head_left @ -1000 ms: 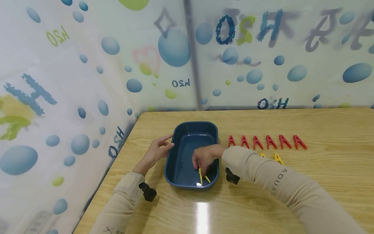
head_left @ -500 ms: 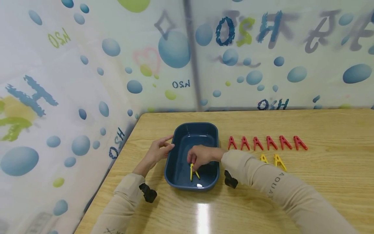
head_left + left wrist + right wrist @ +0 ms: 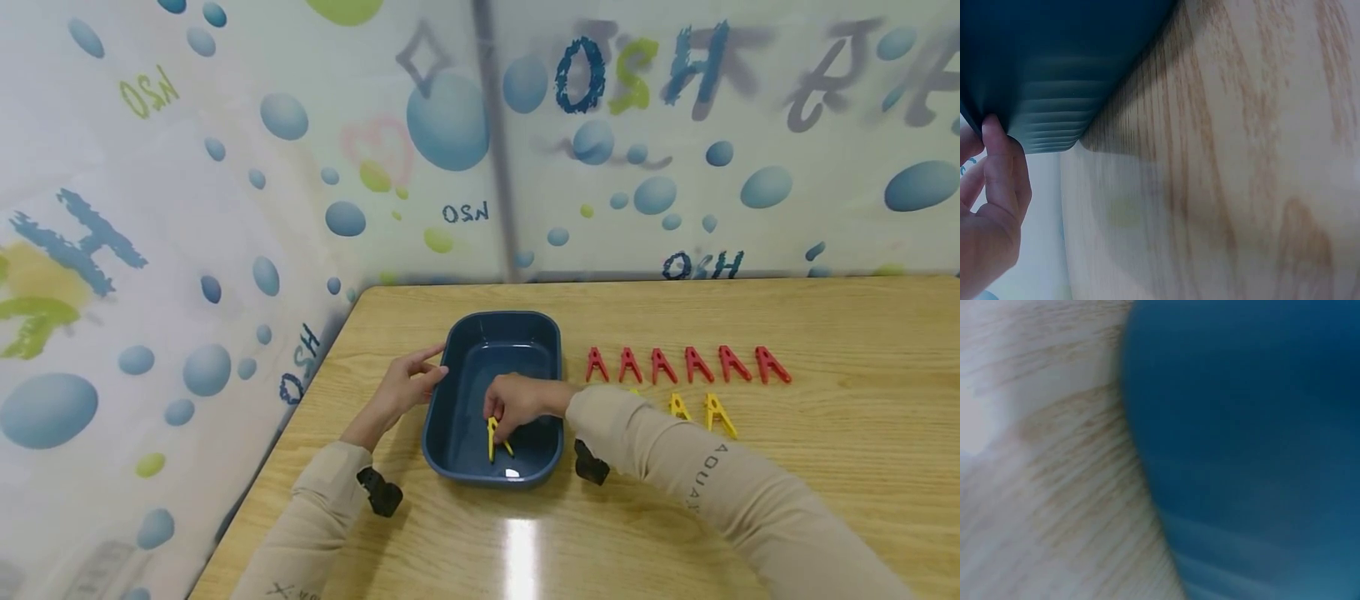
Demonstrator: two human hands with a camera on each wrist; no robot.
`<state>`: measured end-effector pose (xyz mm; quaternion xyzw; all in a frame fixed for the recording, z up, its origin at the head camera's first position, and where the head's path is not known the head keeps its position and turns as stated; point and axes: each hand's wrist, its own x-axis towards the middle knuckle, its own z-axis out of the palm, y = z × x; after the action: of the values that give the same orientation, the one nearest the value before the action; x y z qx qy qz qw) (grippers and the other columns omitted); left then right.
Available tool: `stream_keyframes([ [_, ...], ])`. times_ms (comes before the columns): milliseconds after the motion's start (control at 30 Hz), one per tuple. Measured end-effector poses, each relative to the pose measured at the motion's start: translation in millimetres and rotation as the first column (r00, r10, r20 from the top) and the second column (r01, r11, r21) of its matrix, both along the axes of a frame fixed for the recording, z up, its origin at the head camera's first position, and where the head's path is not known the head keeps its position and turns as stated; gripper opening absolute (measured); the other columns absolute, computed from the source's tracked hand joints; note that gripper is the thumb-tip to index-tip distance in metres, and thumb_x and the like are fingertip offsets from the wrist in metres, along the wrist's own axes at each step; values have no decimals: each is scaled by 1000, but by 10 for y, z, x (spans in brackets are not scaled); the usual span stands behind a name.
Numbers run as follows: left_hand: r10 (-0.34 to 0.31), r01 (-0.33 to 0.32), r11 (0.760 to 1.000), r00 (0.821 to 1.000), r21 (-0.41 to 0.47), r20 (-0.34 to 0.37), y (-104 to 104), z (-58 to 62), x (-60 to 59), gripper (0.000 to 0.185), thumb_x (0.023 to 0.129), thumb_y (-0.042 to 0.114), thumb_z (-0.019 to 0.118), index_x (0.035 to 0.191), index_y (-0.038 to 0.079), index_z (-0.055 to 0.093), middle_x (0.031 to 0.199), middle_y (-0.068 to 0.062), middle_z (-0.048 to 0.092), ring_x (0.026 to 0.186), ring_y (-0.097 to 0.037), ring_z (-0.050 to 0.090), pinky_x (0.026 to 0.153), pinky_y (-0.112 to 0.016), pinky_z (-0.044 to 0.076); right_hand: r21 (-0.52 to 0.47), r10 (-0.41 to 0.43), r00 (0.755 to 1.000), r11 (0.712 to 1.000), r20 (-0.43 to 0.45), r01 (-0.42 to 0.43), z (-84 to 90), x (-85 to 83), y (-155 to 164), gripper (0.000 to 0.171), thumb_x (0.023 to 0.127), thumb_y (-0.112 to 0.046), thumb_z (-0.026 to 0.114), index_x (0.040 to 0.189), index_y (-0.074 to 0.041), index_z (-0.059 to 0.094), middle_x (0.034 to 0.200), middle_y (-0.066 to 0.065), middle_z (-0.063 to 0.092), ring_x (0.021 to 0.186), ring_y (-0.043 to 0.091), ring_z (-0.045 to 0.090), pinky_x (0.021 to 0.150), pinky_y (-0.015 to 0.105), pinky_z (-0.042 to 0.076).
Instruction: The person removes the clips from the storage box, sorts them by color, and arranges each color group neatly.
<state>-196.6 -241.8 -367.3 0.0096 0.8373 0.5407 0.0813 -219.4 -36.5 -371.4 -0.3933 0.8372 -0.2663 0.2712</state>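
My right hand (image 3: 517, 402) reaches inside the dark blue basin (image 3: 555, 333) and pinches a yellow clothespin (image 3: 492, 442) by its upper end. Its two legs point down, spread apart, low over the basin floor. At the basin's left side, my left hand (image 3: 405, 385) touches the rim with thumb and forefinger extended. The left wrist view has the fingers (image 3: 1000, 169) right at the rim, against the ribbed outer wall of the basin (image 3: 1054, 75). In the right wrist view, the blurred basin wall (image 3: 1241, 425) fills the right side and the hand is hidden.
A row of red clothespins (image 3: 696, 365) lies on the wooden table (image 3: 840, 433) right of the basin. In front of it are yellow clothespins (image 3: 718, 415), one partly hidden by the right sleeve (image 3: 660, 433). A patterned wall sheet (image 3: 615, 183) stands behind the table.
My right hand has moved the yellow clothespin left and slightly farther back inside the basin, then barely moved over the last half second. The left hand stays at the rim.
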Motion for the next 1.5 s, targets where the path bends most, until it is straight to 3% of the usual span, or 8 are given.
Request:
stream_keyframes([
  [167,25,-25,1000,1000,-2,14,1,-4,-2,45,89,16,54,133,17,43,95,-14,55,65,-15,52,64,-31,51,-23,1,1000,1000,27,-1,-8,-1,-4,24,67,-10,77,86,-4,65,73,-2,57,67,6,51,61,17,43],
  [367,17,-16,1000,1000,-15,13,-1,-1,-4,45,89,17,53,133,17,42,96,-14,54,65,-15,49,65,-31,51,-61,-31,990,997,140,40,-7,-4,1,24,69,-5,75,88,-4,61,75,0,58,66,9,52,61,20,46],
  [567,10,-10,1000,1000,-3,8,11,-4,-3,46,89,17,54,133,16,42,95,-14,54,64,-15,49,64,-31,51,-127,-57,961,987,269,94,-4,-7,0,26,71,3,70,93,1,57,72,3,54,60,9,51,56,21,46],
  [900,14,-14,1000,1000,-9,8,5,-2,-2,46,89,17,55,133,15,43,97,-15,55,66,-15,52,65,-32,51,-239,-60,903,955,426,176,16,-7,36,17,79,2,62,94,2,55,80,8,57,71,14,57,69,30,51],
  [1500,-18,18,1000,1000,-4,-1,-1,8,1,48,89,17,54,134,12,40,101,-18,54,69,-15,58,67,-34,51,-303,-150,916,913,372,273,481,11,329,26,82,-6,62,104,5,53,87,9,59,80,17,59,72,31,50],
])
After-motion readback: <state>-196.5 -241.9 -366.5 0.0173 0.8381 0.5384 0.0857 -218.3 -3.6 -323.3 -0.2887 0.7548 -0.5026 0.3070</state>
